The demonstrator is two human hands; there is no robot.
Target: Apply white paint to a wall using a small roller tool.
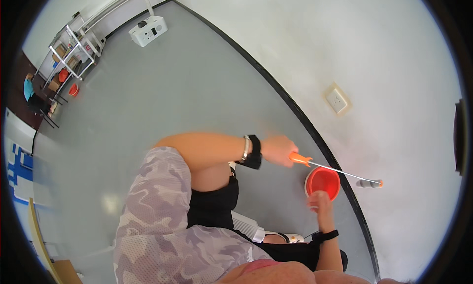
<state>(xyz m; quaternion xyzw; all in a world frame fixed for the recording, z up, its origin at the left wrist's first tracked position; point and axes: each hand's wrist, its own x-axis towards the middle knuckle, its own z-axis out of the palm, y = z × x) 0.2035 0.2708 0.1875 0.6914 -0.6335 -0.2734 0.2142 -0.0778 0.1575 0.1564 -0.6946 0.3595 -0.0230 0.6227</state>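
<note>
My left hand is wrapped round the orange handle of a paint roller. A thin metal rod runs from the handle to a grey roller sleeve with an orange end, which lies against the white wall just above the black skirting. Below the rod is a red bucket, its red inside facing up. My right hand, a little blurred, has its fingers closed at the near rim of the bucket; some of the fingertips are hard to make out.
A wall socket sits beyond the roller, above the black skirting. On the grey floor at the far end stands a white socket box. Metal shelving, a small red bucket and a seated person are far left.
</note>
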